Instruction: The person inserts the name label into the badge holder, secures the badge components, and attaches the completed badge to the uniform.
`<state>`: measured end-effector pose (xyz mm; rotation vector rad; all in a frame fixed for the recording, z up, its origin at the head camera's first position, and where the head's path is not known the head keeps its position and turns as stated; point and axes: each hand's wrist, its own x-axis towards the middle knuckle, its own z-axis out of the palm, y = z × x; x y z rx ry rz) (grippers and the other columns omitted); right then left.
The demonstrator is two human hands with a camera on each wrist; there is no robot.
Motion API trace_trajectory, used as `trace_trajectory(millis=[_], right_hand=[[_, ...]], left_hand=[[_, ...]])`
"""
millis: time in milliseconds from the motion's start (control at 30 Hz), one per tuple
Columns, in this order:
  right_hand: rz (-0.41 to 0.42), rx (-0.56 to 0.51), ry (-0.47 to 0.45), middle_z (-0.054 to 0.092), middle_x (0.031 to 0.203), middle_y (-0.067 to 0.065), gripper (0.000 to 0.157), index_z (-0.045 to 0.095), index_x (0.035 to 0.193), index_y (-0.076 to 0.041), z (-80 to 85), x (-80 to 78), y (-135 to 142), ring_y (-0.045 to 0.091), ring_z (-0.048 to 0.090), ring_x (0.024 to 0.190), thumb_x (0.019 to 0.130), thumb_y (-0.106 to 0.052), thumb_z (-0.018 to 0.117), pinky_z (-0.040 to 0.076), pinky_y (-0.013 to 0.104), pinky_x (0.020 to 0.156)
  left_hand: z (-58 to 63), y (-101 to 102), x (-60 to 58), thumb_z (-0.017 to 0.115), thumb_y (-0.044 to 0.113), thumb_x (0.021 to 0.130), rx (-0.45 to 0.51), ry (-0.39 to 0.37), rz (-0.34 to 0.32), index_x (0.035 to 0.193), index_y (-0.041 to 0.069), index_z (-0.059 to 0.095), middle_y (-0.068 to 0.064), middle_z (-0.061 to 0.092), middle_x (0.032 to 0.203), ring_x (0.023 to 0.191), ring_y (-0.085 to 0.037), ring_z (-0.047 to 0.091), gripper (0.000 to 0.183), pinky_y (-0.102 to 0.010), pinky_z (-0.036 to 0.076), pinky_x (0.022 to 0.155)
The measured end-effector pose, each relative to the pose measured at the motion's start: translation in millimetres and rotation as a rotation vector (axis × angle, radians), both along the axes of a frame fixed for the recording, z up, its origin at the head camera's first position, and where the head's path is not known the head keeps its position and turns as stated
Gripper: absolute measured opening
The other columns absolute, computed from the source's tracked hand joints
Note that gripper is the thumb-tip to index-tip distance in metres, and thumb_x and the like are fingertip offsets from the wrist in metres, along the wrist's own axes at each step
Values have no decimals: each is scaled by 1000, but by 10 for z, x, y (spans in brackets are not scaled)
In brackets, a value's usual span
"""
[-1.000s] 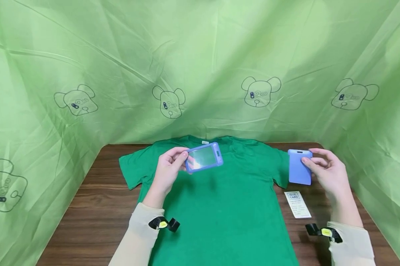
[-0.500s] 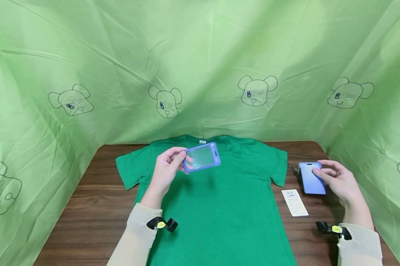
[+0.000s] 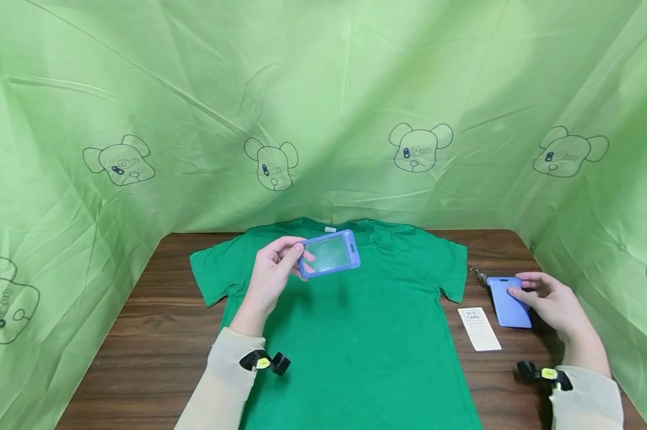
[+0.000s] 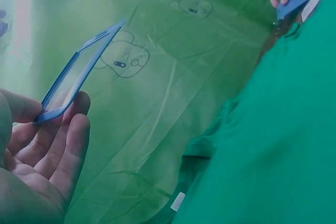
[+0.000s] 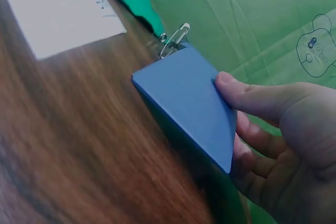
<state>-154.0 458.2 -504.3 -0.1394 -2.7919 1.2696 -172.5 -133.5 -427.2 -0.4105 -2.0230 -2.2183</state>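
Note:
My left hand (image 3: pixel 272 272) pinches one short end of a blue badge-holder frame (image 3: pixel 354 249) with a clear window, held above the green T-shirt (image 3: pixel 377 346). In the left wrist view the frame (image 4: pixel 73 77) tilts up between thumb and fingers. At the right of the table my right hand (image 3: pixel 554 301) grips the solid blue back panel (image 3: pixel 508 304) by its right edge, low over the wood. The right wrist view shows the thumb on the face of the panel (image 5: pixel 184 103), fingers behind. Past its far end lies a metal safety pin (image 5: pixel 176 40).
A white printed card (image 3: pixel 479 329) lies on the dark wooden table (image 3: pixel 157 334) between the shirt and the panel. A green fabric backdrop (image 3: pixel 323 107) with bear-head outlines encloses the table's back and sides.
My right hand has carried the blue panel down and to the right, from beside the shirt sleeve toward the table, and the metal clip now shows. The left hand stays nearly still.

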Motion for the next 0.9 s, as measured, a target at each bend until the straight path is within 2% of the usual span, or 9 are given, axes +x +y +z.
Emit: trace_trajectory(millis=[133, 267, 333, 433, 667, 900], right_hand=[[-11, 72, -20, 65, 104, -23, 56, 63, 137, 7, -3, 2, 20, -11, 58, 83, 101, -31, 82, 50, 16, 67], [-22, 133, -40, 74, 111, 5, 58, 65, 137, 8, -8, 11, 38, -12, 56, 82, 102, -34, 81, 48, 16, 66], [-24, 157, -60, 74, 117, 20, 59, 65, 137, 9, -13, 19, 43, -11, 55, 81, 102, -36, 80, 46, 17, 65], [-27, 175, -85, 73, 122, 29, 60, 65, 137, 9, -26, 19, 45, -10, 55, 82, 103, -38, 79, 45, 17, 66], [-12, 173, -64, 73, 118, 24, 55, 67, 135, 8, -47, 18, 33, -8, 56, 81, 103, -33, 81, 46, 18, 65], [73, 81, -14, 75, 112, -1, 55, 65, 139, 4, 66, 8, -38, -11, 61, 88, 100, -29, 84, 51, 15, 70]], left_hand=[[-2, -2, 2, 63, 13, 113, 2, 2, 1, 128, -8, 70, -15, 81, 97, 73, -18, 77, 27, -30, 64, 65], [-4, 0, 1, 63, 13, 113, 5, 5, -2, 127, -8, 70, -12, 82, 96, 73, -17, 77, 27, -29, 64, 65], [-7, 2, -2, 63, 13, 113, 6, 5, -2, 127, -7, 71, -11, 82, 96, 73, -17, 76, 25, -29, 63, 65], [-9, 3, -7, 63, 14, 113, 4, 6, -3, 126, -5, 72, -9, 82, 96, 73, -17, 76, 24, -29, 63, 65], [-10, -1, -8, 64, 15, 113, 5, 0, 0, 126, -5, 72, -7, 82, 95, 73, -17, 76, 25, -29, 64, 66], [-8, -4, -3, 64, 15, 113, 3, 1, 4, 126, -4, 72, -10, 82, 96, 73, -17, 76, 25, -30, 64, 66]])
